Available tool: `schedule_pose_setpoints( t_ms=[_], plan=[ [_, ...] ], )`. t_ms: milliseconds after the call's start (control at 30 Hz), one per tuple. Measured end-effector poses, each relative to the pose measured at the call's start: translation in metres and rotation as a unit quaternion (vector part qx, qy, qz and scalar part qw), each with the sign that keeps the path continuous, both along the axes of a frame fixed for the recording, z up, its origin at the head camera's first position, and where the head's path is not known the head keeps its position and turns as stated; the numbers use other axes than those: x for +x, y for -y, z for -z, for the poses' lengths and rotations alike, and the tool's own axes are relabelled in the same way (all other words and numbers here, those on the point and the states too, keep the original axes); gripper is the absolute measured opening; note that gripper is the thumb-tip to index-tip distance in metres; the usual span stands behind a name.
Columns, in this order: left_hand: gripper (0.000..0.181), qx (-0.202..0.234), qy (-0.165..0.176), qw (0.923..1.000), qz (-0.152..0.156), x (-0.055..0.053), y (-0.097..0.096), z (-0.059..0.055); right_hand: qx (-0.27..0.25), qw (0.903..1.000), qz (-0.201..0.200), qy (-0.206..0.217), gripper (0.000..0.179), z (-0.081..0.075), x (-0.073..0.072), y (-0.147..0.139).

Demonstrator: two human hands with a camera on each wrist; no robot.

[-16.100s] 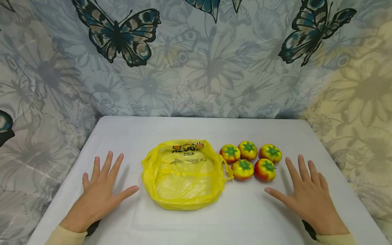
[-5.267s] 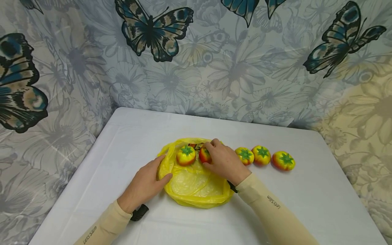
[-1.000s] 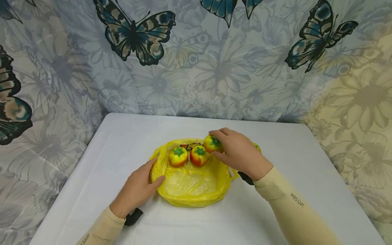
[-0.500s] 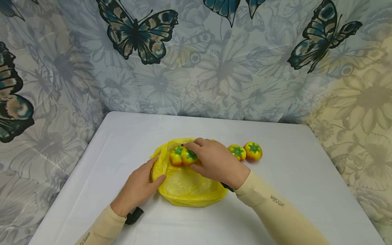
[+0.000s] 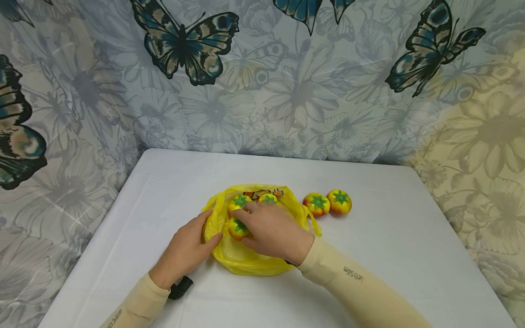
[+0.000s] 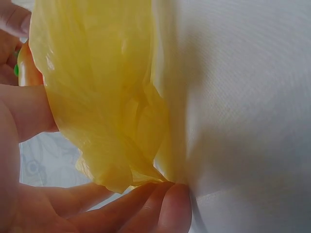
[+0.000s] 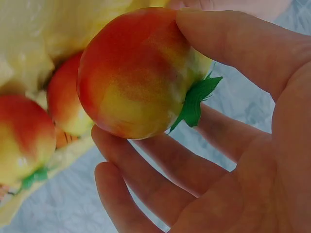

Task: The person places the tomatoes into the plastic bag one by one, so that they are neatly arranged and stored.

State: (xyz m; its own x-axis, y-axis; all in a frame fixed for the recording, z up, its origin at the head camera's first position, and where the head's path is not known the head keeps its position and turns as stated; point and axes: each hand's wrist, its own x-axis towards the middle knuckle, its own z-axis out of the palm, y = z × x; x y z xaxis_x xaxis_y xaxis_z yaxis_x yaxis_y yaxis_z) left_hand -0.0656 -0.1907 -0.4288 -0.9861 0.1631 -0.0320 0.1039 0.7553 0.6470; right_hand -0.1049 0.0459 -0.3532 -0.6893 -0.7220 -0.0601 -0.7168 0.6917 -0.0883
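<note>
A yellow plastic bag (image 5: 262, 269) lies with its mouth spread wide on the white table. My left hand (image 5: 182, 248) grips its left rim, the thumb inside and the fingers outside; the left wrist view shows the thin film (image 6: 97, 73) caught between them. Inside the bag mouth, my right hand (image 5: 276, 230) holds a red-and-yellow tomato (image 5: 238, 229) with a green star-shaped top. The right wrist view shows this tomato (image 7: 136, 73) between thumb and fingers, tilted sideways. Behind it, two more tomatoes sit in the bag, one at left (image 5: 238, 201) and one (image 5: 268, 198) partly hidden by the right hand.
Right of the bag, by its loose handle (image 5: 315, 225), a tomato (image 5: 316, 204) and another tomato (image 5: 339, 202) stand side by side on the white table (image 5: 381, 255). A butterfly-and-flower patterned cloth (image 5: 295, 91) rises behind the table.
A second ago the right hand held the third tomato over the bag's right rim; it has carried it leftward and nearer, in front of the other two. The left hand keeps its grip.
</note>
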Motion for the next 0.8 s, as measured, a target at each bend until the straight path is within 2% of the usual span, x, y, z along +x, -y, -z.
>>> schedule_pose_setpoints(
  t_ms=[500,800],
  plan=[
    [0.072,0.006,-0.002,1.0000,0.004,0.000,0.000,-0.001,0.037,0.9988,-0.009,0.030,0.048,0.026,0.008,0.015],
    [0.071,0.004,-0.002,1.0000,0.004,0.002,0.001,-0.001,0.033,0.9988,-0.017,0.030,0.048,0.030,0.009,0.019]
  ],
)
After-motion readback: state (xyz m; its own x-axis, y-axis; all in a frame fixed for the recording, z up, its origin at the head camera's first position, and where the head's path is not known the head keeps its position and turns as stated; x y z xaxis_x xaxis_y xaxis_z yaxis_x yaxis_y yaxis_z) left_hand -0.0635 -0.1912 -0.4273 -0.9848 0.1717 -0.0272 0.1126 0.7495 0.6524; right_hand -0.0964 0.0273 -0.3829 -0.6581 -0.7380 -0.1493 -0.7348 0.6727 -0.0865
